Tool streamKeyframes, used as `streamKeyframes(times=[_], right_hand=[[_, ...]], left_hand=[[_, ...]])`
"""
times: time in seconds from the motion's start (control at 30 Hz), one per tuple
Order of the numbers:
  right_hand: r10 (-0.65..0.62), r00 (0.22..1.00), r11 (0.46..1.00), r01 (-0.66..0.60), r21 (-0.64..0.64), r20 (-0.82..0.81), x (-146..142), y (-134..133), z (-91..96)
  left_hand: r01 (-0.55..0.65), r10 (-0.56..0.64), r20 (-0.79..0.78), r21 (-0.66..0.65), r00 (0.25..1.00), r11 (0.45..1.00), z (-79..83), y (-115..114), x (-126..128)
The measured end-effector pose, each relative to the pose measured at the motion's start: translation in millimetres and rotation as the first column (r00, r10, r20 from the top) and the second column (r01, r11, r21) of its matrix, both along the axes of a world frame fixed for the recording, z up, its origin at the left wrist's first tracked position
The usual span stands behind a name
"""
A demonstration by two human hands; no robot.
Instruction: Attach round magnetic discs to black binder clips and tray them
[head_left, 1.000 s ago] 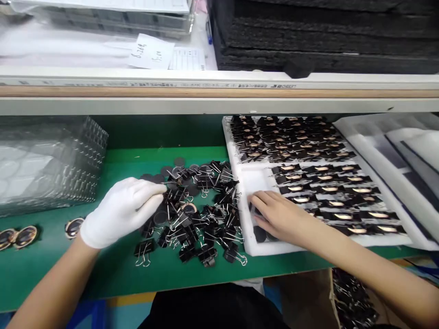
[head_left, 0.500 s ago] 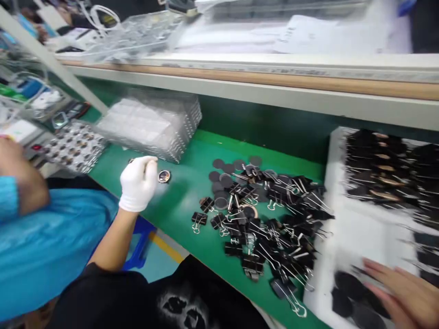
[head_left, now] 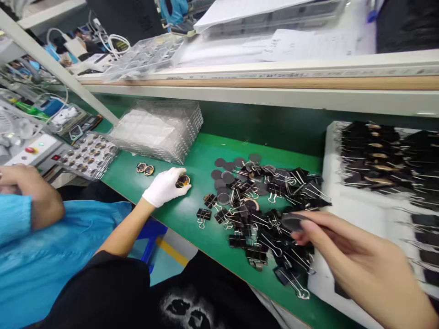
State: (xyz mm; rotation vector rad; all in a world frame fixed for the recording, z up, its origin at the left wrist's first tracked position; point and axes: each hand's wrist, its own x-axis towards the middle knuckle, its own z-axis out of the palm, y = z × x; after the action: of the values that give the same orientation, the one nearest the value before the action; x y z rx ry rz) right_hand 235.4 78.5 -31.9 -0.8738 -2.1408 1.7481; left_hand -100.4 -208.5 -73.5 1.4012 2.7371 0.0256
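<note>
Right hand (head_left: 363, 262) has lifted from the tray (head_left: 356, 203), pinching a black disc (head_left: 292, 222); gloved left hand (head_left: 164, 187) now grips a gold-rimmed lens (head_left: 184, 182). Both loaded, parts well apart.

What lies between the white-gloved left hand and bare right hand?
Head view shows bare green tabletop beside the left hand, then flat dark discs, silver-handled black binder clips and a round gold-rimmed piece before the right hand.

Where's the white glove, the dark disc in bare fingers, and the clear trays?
White glove (head_left: 162, 188): head view, back of the glove.
Dark disc (head_left: 291, 223): head view, its flat face.
Clear trays (head_left: 188, 133): head view, their stacked edges.
</note>
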Motion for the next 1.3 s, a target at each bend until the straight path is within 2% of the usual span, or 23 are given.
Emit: streamKeyframes(times=[0.1, 0.17, 0.2, 0.27, 0.33, 0.4, 0.43, 0.5, 0.53, 0.57, 0.63, 0.7, 0.77, 0.8, 0.87, 0.93, 1.0, 1.03, 1.1, 1.17, 1.2, 1.3], right_hand=[[0.068, 0.998, 0.963, -0.067, -0.261, -0.006, -40.1, -12.7, 13.5], [0.094, 0.993, 0.933, -0.113, -0.341, -0.072, -57.4, -15.6, 17.4], [0.086, 0.991, 0.928, -0.118, -0.353, -0.105, -62.6, -15.6, 17.6], [0.019, 0.987, 0.951, -0.068, -0.302, -0.160, -67.1, -13.1, 15.7], [-0.068, 0.979, 0.986, 0.037, -0.160, -0.192, -66.3, -7.5, 12.1], [-0.134, 0.967, 0.991, 0.131, -0.026, -0.217, -62.8, 0.4, 8.6], [-0.145, 0.963, 0.989, 0.149, -0.001, -0.225, -60.7, 4.9, 7.1], [-0.135, 0.963, 0.991, 0.130, -0.035, -0.234, -57.0, 13.7, 4.9], [-0.135, 0.962, 0.990, 0.121, -0.070, -0.239, -55.6, 17.6, 3.9], [-0.153, 0.957, 0.986, 0.132, -0.098, -0.246, -54.6, 20.7, 2.9], [-0.234, 0.936, 0.970, 0.207, -0.126, -0.263, -53.7, 24.1, 0.6], [-0.275, 0.924, 0.960, 0.246, -0.135, -0.266, -53.5, 23.6, -1.9], [-0.236, 0.939, 0.969, 0.207, -0.139, -0.249, -52.6, 20.6, -4.2], [-0.208, 0.948, 0.974, 0.177, -0.143, -0.240, -51.6, 19.0, -5.1], [-0.195, 0.951, 0.975, 0.162, -0.151, -0.239, -48.7, 17.3, -6.9], [-0.262, 0.926, 0.961, 0.225, -0.161, -0.272, -45.7, 18.6, -8.8], [-0.370, 0.873, 0.927, 0.323, -0.190, -0.317, -44.1, 22.6, -10.4], [-0.417, 0.846, 0.907, 0.362, -0.218, -0.332, -44.2, 25.0, -10.9], [-0.477, 0.810, 0.873, 0.395, -0.286, -0.341, -45.7, 29.0, -11.2], [-0.486, 0.809, 0.862, 0.378, -0.339, -0.332, -48.0, 30.7, -10.7], [-0.478, 0.815, 0.861, 0.363, -0.355, -0.326, -48.9, 30.7, -10.6], [-0.452, 0.833, 0.865, 0.323, -0.383, -0.319, -50.1, 29.2, -11.1]], left_hand=[[0.167, -0.173, 0.010, 0.206, 0.985, 0.964, 15.2, 43.3, 21.3], [0.342, -0.367, 0.016, 0.326, 0.930, 0.881, 34.8, 82.7, 40.5], [0.419, -0.447, 0.018, 0.315, 0.895, 0.852, 46.1, 103.3, 50.4], [0.566, -0.591, 0.024, 0.257, 0.806, 0.783, 66.8, 142.2, 68.6], [0.678, -0.694, -0.036, 0.251, 0.719, 0.690, 79.8, 174.3, 82.2], [0.752, -0.757, -0.125, 0.297, 0.641, 0.588, 82.4, 198.2, 90.1], [0.775, -0.778, -0.157, 0.333, 0.608, 0.538, 80.6, 207.2, 92.2], [0.774, -0.802, -0.154, 0.419, 0.577, 0.475, 73.8, 219.5, 93.6], [0.748, -0.809, -0.111, 0.468, 0.578, 0.470, 70.1, 223.1, 93.3], [0.707, -0.809, -0.040, 0.512, 0.587, 0.487, 66.9, 225.2, 92.6], [0.601, -0.790, 0.175, 0.558, 0.588, 0.572, 62.3, 225.8, 90.6], [0.482, -0.727, 0.408, 0.555, 0.553, 0.678, 60.3, 223.9, 88.4], [0.378, -0.640, 0.580, 0.518, 0.504, 0.768, 60.6, 221.7, 85.8], [0.346, -0.605, 0.633, 0.497, 0.483, 0.796, 61.4, 221.0, 84.1], [0.359, -0.580, 0.670, 0.457, 0.463, 0.814, 63.7, 221.1, 79.7], [0.445, -0.612, 0.591, 0.422, 0.526, 0.790, 64.7, 223.5, 75.4], [0.582, -0.675, 0.355, 0.342, 0.647, 0.738, 61.4, 227.3, 74.0], [0.656, -0.707, 0.204, 0.269, 0.677, 0.705, 57.6, 229.3, 75.0], [0.777, -0.779, -0.011, 0.080, 0.628, 0.625, 46.4, 232.7, 80.2], [0.820, -0.821, -0.065, -0.049, 0.567, 0.570, 33.3, 234.9, 87.6], [0.820, -0.823, -0.070, -0.070, 0.564, 0.568, 27.3, 235.4, 91.3], [0.779, -0.780, -0.102, -0.060, 0.617, 0.624, 15.3, 235.3, 98.9]])
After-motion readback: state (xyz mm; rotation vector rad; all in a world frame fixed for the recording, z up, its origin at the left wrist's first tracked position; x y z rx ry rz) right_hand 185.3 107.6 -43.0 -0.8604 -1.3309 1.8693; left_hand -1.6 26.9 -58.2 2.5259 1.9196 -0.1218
